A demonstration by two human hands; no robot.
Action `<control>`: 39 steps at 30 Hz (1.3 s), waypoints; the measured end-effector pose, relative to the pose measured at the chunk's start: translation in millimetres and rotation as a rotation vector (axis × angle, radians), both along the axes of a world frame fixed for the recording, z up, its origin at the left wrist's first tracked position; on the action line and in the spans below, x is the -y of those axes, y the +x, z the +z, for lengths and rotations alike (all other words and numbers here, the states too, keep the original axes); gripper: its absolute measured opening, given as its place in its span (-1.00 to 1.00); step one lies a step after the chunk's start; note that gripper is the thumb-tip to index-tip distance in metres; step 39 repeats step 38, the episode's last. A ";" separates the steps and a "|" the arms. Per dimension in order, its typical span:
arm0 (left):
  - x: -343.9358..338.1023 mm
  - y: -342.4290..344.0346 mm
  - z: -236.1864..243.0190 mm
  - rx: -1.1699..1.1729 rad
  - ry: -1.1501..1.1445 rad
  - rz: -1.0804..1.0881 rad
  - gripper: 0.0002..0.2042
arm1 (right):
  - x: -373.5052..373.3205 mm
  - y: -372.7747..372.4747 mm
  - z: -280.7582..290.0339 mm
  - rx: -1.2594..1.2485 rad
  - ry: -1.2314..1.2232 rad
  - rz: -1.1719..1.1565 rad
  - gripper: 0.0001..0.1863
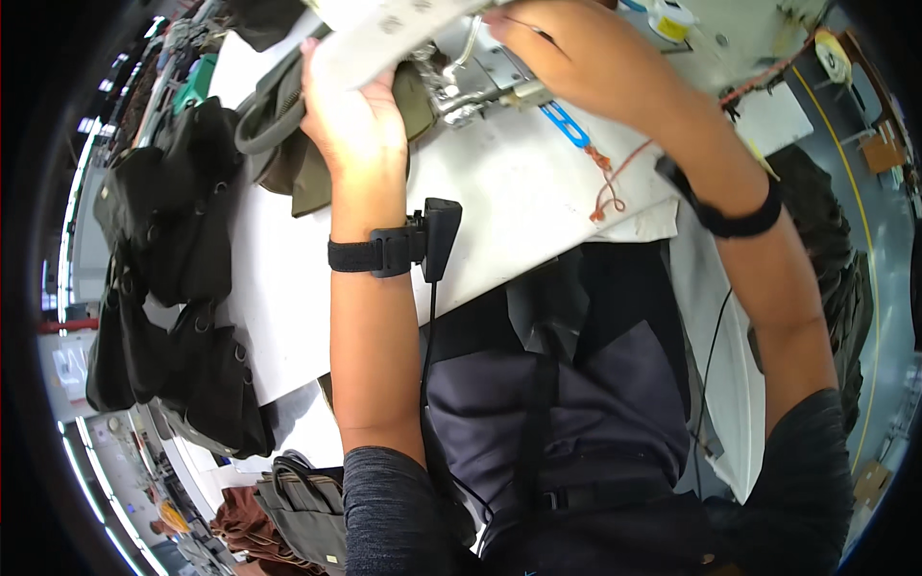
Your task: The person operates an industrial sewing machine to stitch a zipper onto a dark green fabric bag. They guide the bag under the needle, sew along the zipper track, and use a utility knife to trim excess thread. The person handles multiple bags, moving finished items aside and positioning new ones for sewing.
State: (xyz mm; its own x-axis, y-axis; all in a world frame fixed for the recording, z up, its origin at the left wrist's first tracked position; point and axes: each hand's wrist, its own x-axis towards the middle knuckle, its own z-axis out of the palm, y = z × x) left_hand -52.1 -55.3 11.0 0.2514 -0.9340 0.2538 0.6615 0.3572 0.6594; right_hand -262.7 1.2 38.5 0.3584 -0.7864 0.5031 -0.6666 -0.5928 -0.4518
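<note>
My left hand [357, 130] is raised at the white sewing machine head [384, 38], which hides most of its fingers; the thumb sticks up along the left side. Around and under this hand is an olive green bag [312, 197] with a thick rounded handle [264, 134]. My right hand [552, 43] is at the machine's right side, fingers bent and drawn together by a bent metal lever [471, 43]. What lies between those fingertips, if anything, is too small to make out. Below the right hand, the machine's metal needle area [456, 96] shows above the white table [480, 202].
A blue plastic tool [565, 125] with orange cord [605, 192] lies on the table. Dark olive bags [173, 211] are heaped along the left edge. More bags [307, 509] sit lower left, and dark fabric [816, 221] is piled at right. A wrist-mounted black device [442, 238] trails a cable.
</note>
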 end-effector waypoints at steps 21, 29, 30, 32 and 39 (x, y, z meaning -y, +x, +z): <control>10.7 3.2 -26.9 0.040 -0.091 -0.051 -0.60 | 32.9 25.5 5.6 -0.144 0.240 0.036 -0.47; -4.4 12.1 -20.5 0.344 -0.206 0.019 -0.65 | 45.2 36.1 3.7 -0.235 0.246 0.046 -0.42; -3.0 -1.0 -13.9 0.185 -0.183 0.007 -0.61 | 31.9 19.6 14.6 -0.169 0.267 0.138 -0.47; -9.4 -14.9 2.0 0.027 -0.181 -0.038 -0.57 | 47.0 18.8 -1.3 -0.032 0.315 0.182 -0.59; -18.4 -9.2 -7.6 0.020 -0.197 -0.022 -0.39 | 40.1 16.5 -14.0 0.053 0.102 0.053 -0.59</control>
